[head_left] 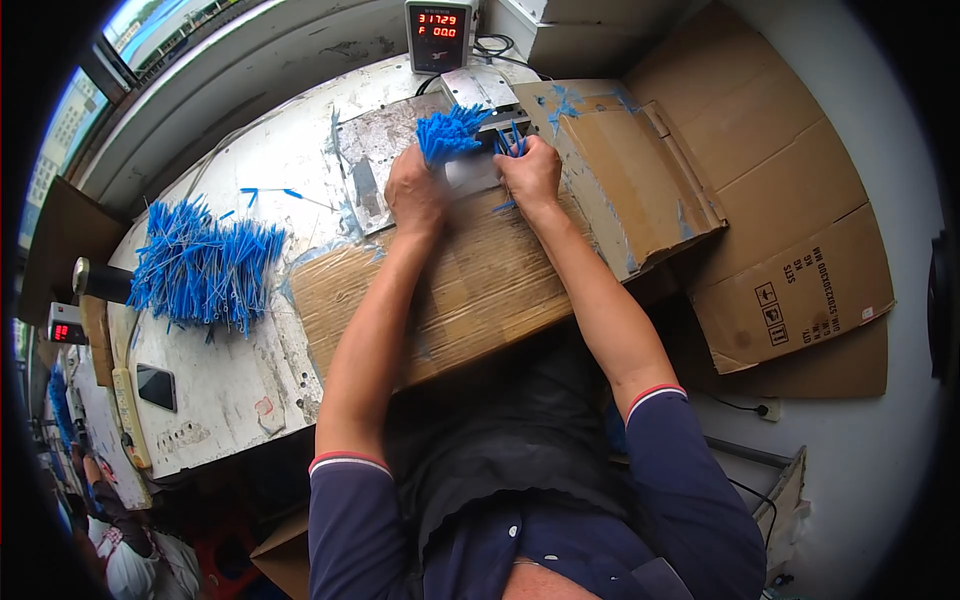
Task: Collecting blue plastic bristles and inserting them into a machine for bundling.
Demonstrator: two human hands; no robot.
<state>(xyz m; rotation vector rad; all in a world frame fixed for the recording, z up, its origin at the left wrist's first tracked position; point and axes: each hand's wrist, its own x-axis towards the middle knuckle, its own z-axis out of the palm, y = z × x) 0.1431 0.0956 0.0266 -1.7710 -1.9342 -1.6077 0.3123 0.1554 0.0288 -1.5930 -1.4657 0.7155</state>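
My left hand [414, 192] is closed round a thick bunch of thin blue sticks [450, 132], their blue ends fanning out above my fingers. Close by on its right, my right hand [532, 173] pinches a few more blue sticks [512, 143]. Both hands are at a small metal machine [478, 90] at the far side of the table, and the bunch hides part of it. On the left of the table lies a big pile of the same blue sticks [205, 265], with thin pale, wire-like lengths showing among the blue.
A counter box [437, 38] with red digits stands behind the machine. Flattened cardboard [450, 280] covers the table's near edge, and a cardboard box [625, 170] is at the right. A phone [156, 387] and a power strip [130, 418] lie at the left. Another person [140, 560] sits at lower left.
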